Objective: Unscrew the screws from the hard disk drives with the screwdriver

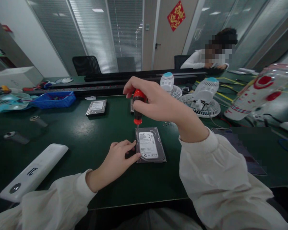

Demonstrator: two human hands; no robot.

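A hard drive [161, 150] with a white label lies flat on the green table. My right hand [156, 100] is wrapped round the red and black handle of a screwdriver [138, 121]. The screwdriver stands upright, its thin shaft reaching down to the drive's left edge; its tip is too small to make out. From the left, my left hand [121, 155] grips the edge of the same drive, thumb at the near left corner and index finger farther up. Several tiny screws [166, 124] lie just beyond the drive. Behind my right hand, another drive [132, 105] is mostly hidden.
Another hard drive [96, 107] lies farther back, near a blue tray [55, 99]. To the left are a white power bank [35, 171] and two metal cylinders [16, 137]. White fans [205, 92] and a patterned bottle [256, 91] stand right. A person [196, 60] sits across.
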